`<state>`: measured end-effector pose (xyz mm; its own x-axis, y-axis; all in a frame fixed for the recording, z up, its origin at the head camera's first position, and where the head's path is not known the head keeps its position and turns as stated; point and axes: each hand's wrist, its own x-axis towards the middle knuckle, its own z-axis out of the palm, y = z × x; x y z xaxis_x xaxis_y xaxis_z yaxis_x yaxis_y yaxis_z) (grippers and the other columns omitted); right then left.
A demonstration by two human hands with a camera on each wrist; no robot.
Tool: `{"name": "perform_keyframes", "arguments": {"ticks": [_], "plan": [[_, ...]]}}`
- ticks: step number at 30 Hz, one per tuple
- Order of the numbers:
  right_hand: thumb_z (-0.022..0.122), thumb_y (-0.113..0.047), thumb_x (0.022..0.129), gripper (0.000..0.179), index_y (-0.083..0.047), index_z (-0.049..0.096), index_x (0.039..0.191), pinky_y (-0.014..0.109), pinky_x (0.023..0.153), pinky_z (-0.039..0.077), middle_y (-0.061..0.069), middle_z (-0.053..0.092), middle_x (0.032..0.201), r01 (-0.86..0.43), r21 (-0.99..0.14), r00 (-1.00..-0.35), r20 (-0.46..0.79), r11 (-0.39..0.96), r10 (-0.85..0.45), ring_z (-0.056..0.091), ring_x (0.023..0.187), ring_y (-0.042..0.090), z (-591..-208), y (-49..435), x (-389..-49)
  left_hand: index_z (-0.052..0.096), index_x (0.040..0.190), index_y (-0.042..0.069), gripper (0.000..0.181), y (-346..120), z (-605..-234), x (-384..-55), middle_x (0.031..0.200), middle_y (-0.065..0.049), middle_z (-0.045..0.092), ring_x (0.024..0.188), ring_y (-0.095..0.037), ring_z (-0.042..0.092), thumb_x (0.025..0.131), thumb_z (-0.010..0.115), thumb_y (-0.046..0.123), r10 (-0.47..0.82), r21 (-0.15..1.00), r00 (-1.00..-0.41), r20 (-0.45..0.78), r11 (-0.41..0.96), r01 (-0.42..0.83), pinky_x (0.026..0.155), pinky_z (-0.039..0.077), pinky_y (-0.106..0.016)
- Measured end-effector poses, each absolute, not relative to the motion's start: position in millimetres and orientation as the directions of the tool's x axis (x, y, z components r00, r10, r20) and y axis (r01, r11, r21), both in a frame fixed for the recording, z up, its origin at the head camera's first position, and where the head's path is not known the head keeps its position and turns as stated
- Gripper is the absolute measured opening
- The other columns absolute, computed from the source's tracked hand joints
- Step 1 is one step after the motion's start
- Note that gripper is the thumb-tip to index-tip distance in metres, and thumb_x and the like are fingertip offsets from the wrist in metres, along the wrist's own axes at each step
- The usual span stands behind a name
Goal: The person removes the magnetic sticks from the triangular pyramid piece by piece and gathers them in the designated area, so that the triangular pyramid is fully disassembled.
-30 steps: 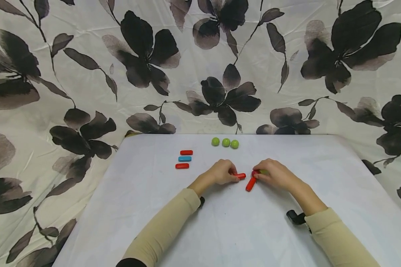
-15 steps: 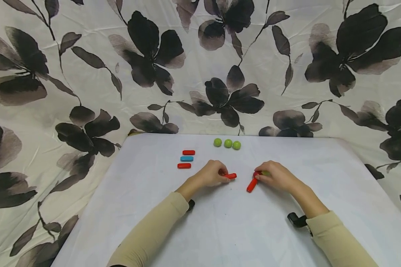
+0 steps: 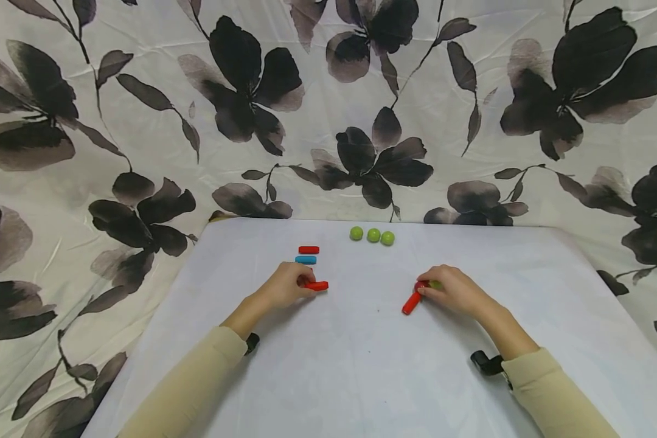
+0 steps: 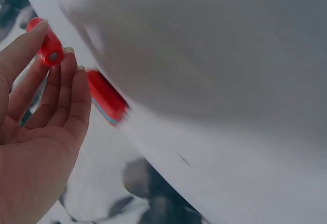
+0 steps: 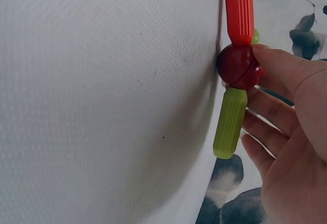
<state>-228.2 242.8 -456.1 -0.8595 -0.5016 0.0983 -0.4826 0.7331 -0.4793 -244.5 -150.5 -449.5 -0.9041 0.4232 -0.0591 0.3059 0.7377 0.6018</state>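
My left hand [image 3: 286, 285] pinches a red magnetic rod [image 4: 51, 47] between thumb and fingers; a small metal dot shows in its end. It is close to a row of rods on the table: a red rod [image 3: 309, 250] at the back, a blue rod [image 3: 305, 260], and another red rod [image 4: 107, 96] mostly hidden by the hand in the head view. My right hand [image 3: 453, 288] grips a dark red ball [image 5: 236, 66] with thumb and fingertips. Joined to that ball are a red rod [image 5: 240, 12] and a green rod [image 5: 230, 124], on opposite sides.
Three green balls [image 3: 373, 235] sit near the far edge of the white table [image 3: 361, 365]. Behind it hangs a floral cloth [image 3: 317, 109]. A black wrist camera [image 3: 486, 362] shows at the right sleeve.
My left hand has carried its red rod leftward, away from the ball and rods in my right hand, to the row of rods. My right hand has stayed nearly still.
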Motion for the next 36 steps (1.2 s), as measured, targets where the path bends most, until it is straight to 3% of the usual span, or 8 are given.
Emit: {"name": "perform_keyframes", "arguments": {"ticks": [5, 10, 22, 28, 31, 36], "plan": [[0.073, -0.015, 0.095, 0.025, 0.001, 0.075, 0.114, 0.053, 0.094, 0.051, 0.007, 0.075, 0.106, -0.472, -0.480, -0.864, 0.086, 0.740, -0.495, 0.067, 0.103, 0.031, -456, 243, -228, 0.075, 0.108, 0.002, 0.025, -177, -453, -247, 0.103, -0.006, 0.071, 0.092, -0.021, 0.058, 0.086, 0.083, 0.010, 0.383, 0.580, -0.921, -0.064, 0.765, 0.278, 0.082, 0.053, -0.033], [0.073, -0.015, 0.095, 0.025, 0.001, 0.075, 0.114, 0.053, 0.093, 0.051, 0.007, 0.075, 0.106, -0.473, -0.477, -0.864, 0.088, 0.741, -0.495, 0.067, 0.102, 0.030, -456, 244, -228, 0.075, 0.107, 0.000, 0.024, -188, -453, -249, 0.101, -0.008, 0.070, 0.091, -0.023, 0.059, 0.087, 0.082, 0.008, 0.377, 0.569, -0.925, -0.050, 0.772, 0.284, 0.082, 0.052, -0.035], [0.074, -0.017, 0.095, 0.024, -0.001, 0.075, 0.113, 0.053, 0.094, 0.050, 0.007, 0.074, 0.104, -0.451, -0.486, -0.877, 0.087, 0.749, -0.472, 0.065, 0.100, 0.028, -461, 245, -229, 0.072, 0.114, -0.003, 0.027, -190, -454, -251, 0.104, -0.011, 0.070, 0.092, -0.025, 0.059, 0.089, 0.078, 0.004, 0.368, 0.573, -0.927, -0.073, 0.776, 0.263, 0.082, 0.053, -0.037], [0.071, -0.019, 0.097, 0.031, 0.002, 0.071, 0.120, 0.054, 0.096, 0.050, 0.010, 0.072, 0.111, -0.422, -0.510, -0.883, 0.042, 0.750, -0.468, 0.064, 0.103, 0.029, -459, 249, -227, 0.071, 0.118, -0.003, 0.030, -188, -450, -249, 0.110, -0.013, 0.070, 0.097, -0.026, 0.060, 0.090, 0.077, 0.008, 0.345, 0.558, -0.935, -0.084, 0.793, 0.243, 0.085, 0.054, -0.038], [0.073, -0.017, 0.096, 0.035, 0.003, 0.069, 0.124, 0.052, 0.095, 0.050, 0.011, 0.071, 0.112, -0.412, -0.533, -0.879, 0.019, 0.739, -0.477, 0.062, 0.101, 0.028, -459, 251, -227, 0.070, 0.120, -0.001, 0.031, -185, -446, -244, 0.113, -0.013, 0.069, 0.101, -0.028, 0.060, 0.092, 0.076, 0.011, 0.321, 0.558, -0.945, -0.058, 0.796, 0.236, 0.086, 0.055, -0.040], [0.076, -0.010, 0.092, 0.038, 0.004, 0.067, 0.126, 0.051, 0.095, 0.050, 0.011, 0.070, 0.113, -0.431, -0.536, -0.865, 0.018, 0.726, -0.501, 0.061, 0.102, 0.027, -460, 253, -227, 0.070, 0.120, -0.003, 0.031, -165, -439, -233, 0.115, -0.015, 0.070, 0.106, -0.031, 0.063, 0.093, 0.075, 0.011, 0.367, 0.559, -0.929, 0.042, 0.762, 0.326, 0.092, 0.054, -0.045]]}}
